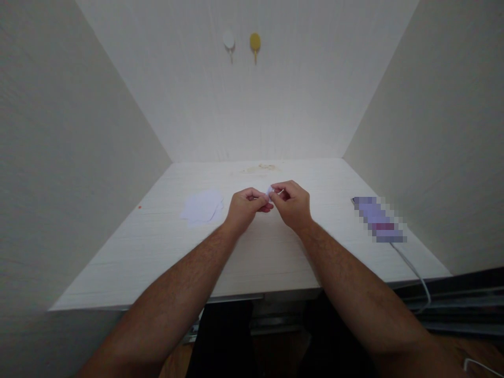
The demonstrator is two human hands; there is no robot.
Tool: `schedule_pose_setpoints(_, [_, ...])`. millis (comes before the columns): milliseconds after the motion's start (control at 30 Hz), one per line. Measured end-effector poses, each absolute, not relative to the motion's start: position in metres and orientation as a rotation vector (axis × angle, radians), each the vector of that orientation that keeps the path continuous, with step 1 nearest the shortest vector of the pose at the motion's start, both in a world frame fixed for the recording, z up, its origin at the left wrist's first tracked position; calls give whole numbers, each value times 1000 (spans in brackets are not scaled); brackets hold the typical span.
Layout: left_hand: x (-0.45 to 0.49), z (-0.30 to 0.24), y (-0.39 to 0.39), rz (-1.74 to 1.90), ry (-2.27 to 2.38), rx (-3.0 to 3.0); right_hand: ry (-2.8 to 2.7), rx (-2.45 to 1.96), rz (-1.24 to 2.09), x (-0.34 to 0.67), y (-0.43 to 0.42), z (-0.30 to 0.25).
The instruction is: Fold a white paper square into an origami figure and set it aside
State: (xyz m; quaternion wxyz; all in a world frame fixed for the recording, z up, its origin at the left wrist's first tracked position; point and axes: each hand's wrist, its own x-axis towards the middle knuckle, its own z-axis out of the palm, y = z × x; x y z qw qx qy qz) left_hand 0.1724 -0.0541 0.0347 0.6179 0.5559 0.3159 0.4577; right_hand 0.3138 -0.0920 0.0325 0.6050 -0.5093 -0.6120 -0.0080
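My left hand (246,207) and my right hand (292,203) meet over the middle of the white table (157,247). Both are closed in a pinch on one small white piece of paper (270,192), which shows only as a scrap between the fingertips. A small stack of white paper sheets (202,207) lies flat on the table just left of my left hand, apart from it.
A blurred-out flat object (378,219) lies at the table's right side with a white cable (413,270) running off the front edge. Walls close in on three sides. Two round hooks, white (229,41) and yellow (255,43), hang on the back wall.
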Motion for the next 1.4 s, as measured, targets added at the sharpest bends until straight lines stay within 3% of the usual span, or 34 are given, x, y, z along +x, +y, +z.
schedule_pose_setpoints(667, [171, 34, -52, 1109, 688, 1386, -1121, -1066, 755, 312, -90, 38])
schedule_pose_setpoints(1067, [170, 35, -53, 1109, 700, 1391, -1103, -1111, 795, 315, -89, 39])
schedule_pose_setpoints(1400, [175, 28, -51, 1188, 722, 1520, -1214, -1135, 585, 314, -87, 31])
